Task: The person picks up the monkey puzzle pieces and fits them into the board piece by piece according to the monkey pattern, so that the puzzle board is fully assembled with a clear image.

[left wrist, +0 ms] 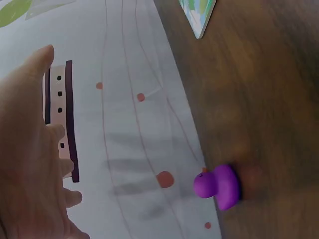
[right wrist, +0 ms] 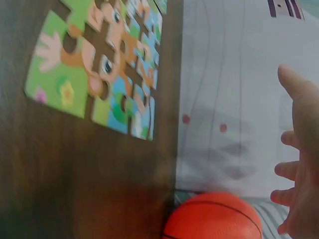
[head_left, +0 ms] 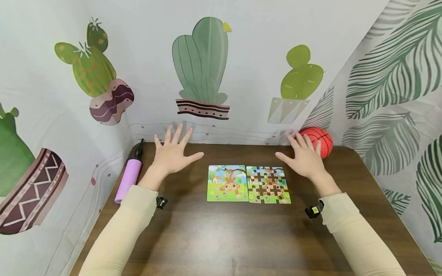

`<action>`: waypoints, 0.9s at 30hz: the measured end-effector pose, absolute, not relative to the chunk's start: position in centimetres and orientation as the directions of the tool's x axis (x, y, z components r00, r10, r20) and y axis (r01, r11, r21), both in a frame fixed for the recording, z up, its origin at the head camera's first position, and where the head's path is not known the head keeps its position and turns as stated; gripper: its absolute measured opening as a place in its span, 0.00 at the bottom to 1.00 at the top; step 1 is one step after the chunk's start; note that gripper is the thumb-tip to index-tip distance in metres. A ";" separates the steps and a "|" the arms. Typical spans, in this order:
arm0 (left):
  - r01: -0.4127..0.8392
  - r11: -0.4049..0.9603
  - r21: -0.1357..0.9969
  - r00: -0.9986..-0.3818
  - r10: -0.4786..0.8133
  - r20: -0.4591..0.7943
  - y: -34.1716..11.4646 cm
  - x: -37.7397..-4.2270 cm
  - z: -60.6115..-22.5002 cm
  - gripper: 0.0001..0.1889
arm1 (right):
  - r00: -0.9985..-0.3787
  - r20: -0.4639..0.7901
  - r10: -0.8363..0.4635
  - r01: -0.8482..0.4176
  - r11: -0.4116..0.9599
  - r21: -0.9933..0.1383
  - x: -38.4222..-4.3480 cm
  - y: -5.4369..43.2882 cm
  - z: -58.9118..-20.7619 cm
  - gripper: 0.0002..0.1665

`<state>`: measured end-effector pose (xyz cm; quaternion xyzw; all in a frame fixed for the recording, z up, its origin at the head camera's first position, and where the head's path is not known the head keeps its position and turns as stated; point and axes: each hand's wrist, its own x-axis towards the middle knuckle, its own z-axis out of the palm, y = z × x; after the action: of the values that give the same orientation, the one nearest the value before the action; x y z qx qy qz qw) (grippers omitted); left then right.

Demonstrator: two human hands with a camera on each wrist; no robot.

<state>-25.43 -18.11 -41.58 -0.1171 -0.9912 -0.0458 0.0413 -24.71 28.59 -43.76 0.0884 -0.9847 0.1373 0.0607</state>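
Observation:
Fingers spread, my left hand (head_left: 170,155) is held over the back left of the table and grips nothing. A purple rubber duck (left wrist: 222,186) shows at the table's back edge in the left wrist view; in the head view the hand hides it. My right hand (head_left: 305,157) is spread too, holding nothing, its fingers overlapping a red ball (head_left: 319,140) with black lines. Between the hands lie a whole monkey picture card (head_left: 226,191) and, touching its right side, a monkey jigsaw puzzle (head_left: 253,195) with dark gaps between its pieces.
A lilac hand pump (head_left: 128,178) with a black nozzle lies along the table's left edge. Behind the brown table (head_left: 221,234) hangs a white cloth (head_left: 255,57) printed with cacti; leaf-patterned cloth (head_left: 390,88) hangs to the right.

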 end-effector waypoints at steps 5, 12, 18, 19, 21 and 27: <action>0.259 0.959 0.111 -0.965 0.252 0.079 -17.9 -25.1 -42.8 0.57 | -0.955 0.227 -0.193 -0.257 0.919 -0.299 -24.4 26.9 -45.1 0.53; 0.292 0.946 0.141 -0.956 0.290 0.035 -16.8 -24.0 -45.2 0.54 | -0.970 0.159 -0.186 -0.235 0.889 -0.394 -23.8 24.2 -47.2 0.42; 0.329 0.936 0.128 -0.942 0.335 -0.028 -15.7 -23.1 -47.5 0.53 | -0.980 0.031 -0.195 -0.186 0.859 -0.478 -23.4 22.2 -48.9 0.39; 0.336 0.934 0.124 -0.938 0.343 -0.040 -15.6 -22.9 -47.9 0.53 | -0.981 0.010 -0.195 -0.175 0.853 -0.492 -23.4 21.9 -49.2 0.39; 0.357 0.926 0.125 -0.929 0.366 -0.056 -15.3 -22.6 -48.6 0.55 | -0.981 -0.024 -0.192 -0.153 0.846 -0.511 -23.3 21.4 -49.8 0.40; 0.409 0.900 0.153 -0.899 0.426 -0.100 -14.8 -21.7 -50.4 0.61 | -0.983 -0.065 -0.170 -0.113 0.851 -0.513 -23.5 20.2 -51.3 0.40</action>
<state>-21.69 -14.84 -50.40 -0.2145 -0.9724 -0.0643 -0.0657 -23.48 20.19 -51.30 0.0737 -0.9605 0.2629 -0.0538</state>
